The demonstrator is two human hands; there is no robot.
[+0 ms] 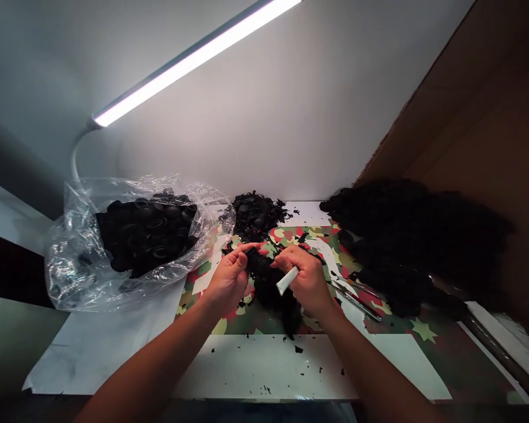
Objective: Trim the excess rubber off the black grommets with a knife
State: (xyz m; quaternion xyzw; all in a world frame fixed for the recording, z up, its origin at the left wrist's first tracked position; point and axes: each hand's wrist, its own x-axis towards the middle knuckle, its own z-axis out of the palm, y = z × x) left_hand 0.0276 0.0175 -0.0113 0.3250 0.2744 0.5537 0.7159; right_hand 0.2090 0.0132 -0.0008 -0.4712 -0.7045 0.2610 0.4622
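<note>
My left hand [229, 276] is closed around one end of a black ribbed rubber part [259, 264], held over the patterned mat. My right hand [307, 276] grips a white-handled tool [287, 281] with its fingers curled, the tool's tip against the same black part. Both hands meet above the middle of the mat. Black trimmings [273, 296] lie just under the hands.
A clear plastic bag [74, 258] of black rubber parts sits at the left. A pile of black scraps [258, 214] lies at the back, a large heap of black parts [401, 235] at the right. Metal tweezers [357, 296] lie on the camouflage mat [423, 329]. A lamp bar [194, 59] hangs overhead.
</note>
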